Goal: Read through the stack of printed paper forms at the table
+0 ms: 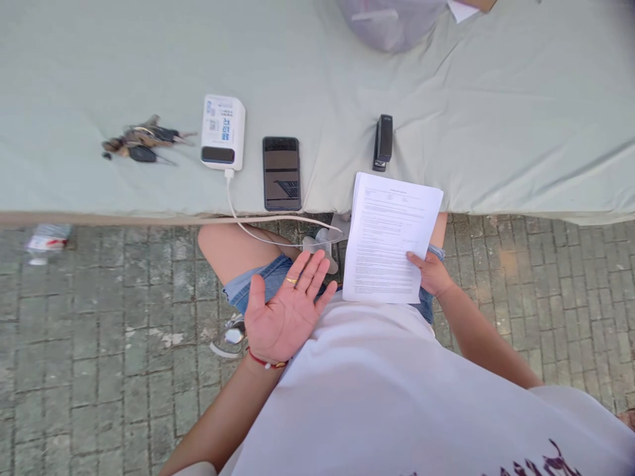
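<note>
- The right hand (432,272) holds a stack of papers (389,238) by the lower right edge, thumb on the printed top sheet and the other fingers curled out of sight underneath.
- The papers are tilted a little, the top edge overlapping the front rim of the table (520,132) and the lower part lying over the person's lap; the print is too small to read.
- The left hand (286,312) is spread flat and open, palm up, fingers together and thumb out, holding nothing. It hovers above the left thigh, just left of the papers and apart from them.
- That hand wears a ring (292,280) on one finger and a red bracelet (265,362) at the wrist.
- On the table, covered in a pale green cloth, a black stapler (383,142) stands just beyond the top of the papers, not touching them.
- Left of the stapler lies a dark phone (282,173), screen up, and beside that a white device (223,132) with a blue label (possibly a power bank, though I cannot be sure).
- A white cable (258,228) runs from the device over the table edge and across the knees.
- A bunch of keys (143,142) lies further left, well apart from the hands.
- A translucent bag (391,23) sits at the far edge of the table.
- Below, the ground is grey brick paving (99,344), with a crumpled bottle (45,241) near the table's left side.
</note>
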A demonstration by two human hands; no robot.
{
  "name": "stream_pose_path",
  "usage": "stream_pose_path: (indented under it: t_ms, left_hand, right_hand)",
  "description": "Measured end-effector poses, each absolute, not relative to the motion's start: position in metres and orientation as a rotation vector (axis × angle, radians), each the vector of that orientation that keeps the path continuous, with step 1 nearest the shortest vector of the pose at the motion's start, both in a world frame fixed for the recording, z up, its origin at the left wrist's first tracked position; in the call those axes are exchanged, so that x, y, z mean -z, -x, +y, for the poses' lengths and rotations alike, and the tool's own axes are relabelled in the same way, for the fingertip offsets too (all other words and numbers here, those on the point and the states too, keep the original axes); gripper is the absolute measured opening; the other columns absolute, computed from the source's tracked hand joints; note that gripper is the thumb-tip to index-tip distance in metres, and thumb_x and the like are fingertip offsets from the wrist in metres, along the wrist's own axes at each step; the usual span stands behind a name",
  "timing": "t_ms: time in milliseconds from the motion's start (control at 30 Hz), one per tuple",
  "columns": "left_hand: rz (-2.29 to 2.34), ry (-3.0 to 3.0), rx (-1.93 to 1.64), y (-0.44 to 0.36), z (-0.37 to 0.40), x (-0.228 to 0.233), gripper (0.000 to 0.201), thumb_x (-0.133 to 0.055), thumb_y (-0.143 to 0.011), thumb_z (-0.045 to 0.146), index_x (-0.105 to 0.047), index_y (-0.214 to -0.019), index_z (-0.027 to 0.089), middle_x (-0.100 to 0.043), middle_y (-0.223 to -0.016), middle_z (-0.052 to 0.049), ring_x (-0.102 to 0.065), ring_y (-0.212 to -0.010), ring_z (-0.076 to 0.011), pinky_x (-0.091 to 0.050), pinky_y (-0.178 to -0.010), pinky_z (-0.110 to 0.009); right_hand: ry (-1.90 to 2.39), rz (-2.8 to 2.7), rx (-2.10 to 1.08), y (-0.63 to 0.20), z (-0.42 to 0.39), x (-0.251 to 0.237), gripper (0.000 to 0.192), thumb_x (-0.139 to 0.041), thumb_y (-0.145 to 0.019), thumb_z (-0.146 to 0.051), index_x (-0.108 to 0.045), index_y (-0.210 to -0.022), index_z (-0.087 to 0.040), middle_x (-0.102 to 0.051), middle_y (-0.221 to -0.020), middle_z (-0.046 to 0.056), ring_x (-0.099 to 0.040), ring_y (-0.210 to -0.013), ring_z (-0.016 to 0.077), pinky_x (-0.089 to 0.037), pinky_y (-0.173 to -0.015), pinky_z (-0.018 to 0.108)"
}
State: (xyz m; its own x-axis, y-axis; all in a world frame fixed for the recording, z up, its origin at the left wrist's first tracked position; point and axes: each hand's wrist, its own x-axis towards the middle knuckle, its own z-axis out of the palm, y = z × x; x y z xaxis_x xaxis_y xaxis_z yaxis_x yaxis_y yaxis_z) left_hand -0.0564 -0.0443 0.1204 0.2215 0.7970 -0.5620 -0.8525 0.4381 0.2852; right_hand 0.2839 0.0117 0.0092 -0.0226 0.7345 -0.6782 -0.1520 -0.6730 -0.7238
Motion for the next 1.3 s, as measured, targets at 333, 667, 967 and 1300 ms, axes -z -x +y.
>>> stream_pose_path:
  t_ms: [333,667,967,1300]
  left_hand:
    - [1.008,0.047,-0.864,0.042,-0.029,-0.084,0.026,-0.09,-0.079,0.025,-0.071,-0.093,0.012,-0.057,-0.059,0.005,-0.042,-0.042,-0.0039,-0.034,-0.041,-0.015]
    - [0.896,0.041,-0.988,0.042,-0.012,-0.068,0.076,-0.034,-0.103,0.073,-0.051,-0.052,0.02,-0.057,-0.054,-0.007,-0.061,-0.056,-0.0153,-0.052,-0.055,-0.025]
    - [0.724,0.203,-0.994,0.037,-0.013,-0.048,0.067,-0.037,-0.103,0.069,-0.064,-0.14,0.02,-0.06,-0.152,-0.015,-0.051,-0.145,-0.0319,-0.051,-0.108,-0.053]
    - [0.623,0.052,-0.831,0.019,-0.015,-0.014,0.045,-0.079,-0.089,0.048,-0.074,-0.119,0.016,-0.078,-0.122,-0.014,-0.07,-0.123,-0.0355,-0.052,-0.112,-0.053]
  right_hand:
    - [1.617,-0.638,-1.767,-0.284,0.012,-0.008,0.056,-0.093,-0.067,-0.057,-0.076,-0.11,-0.027,-0.081,-0.115,0.007,-0.07,-0.125,0.0363,-0.053,-0.115,0.058]
    - [1.597,-0.602,-1.729,-0.282,0.015,-0.018,0.053,-0.095,-0.065,-0.051,-0.077,-0.107,-0.025,-0.081,-0.115,0.008,-0.072,-0.122,0.0366,-0.056,-0.113,0.057]
    - [1.569,-0.615,-1.693,-0.282,0.019,-0.027,0.045,-0.091,-0.069,-0.044,-0.075,-0.108,-0.028,-0.081,-0.118,0.004,-0.07,-0.127,0.0357,-0.055,-0.116,0.056]
    - [1.539,-0.678,-1.755,-0.269,0.023,-0.021,0.054,-0.096,-0.064,-0.052,-0.078,-0.106,-0.023,-0.082,-0.115,0.008,-0.074,-0.118,0.0366,-0.056,-0.113,0.056]
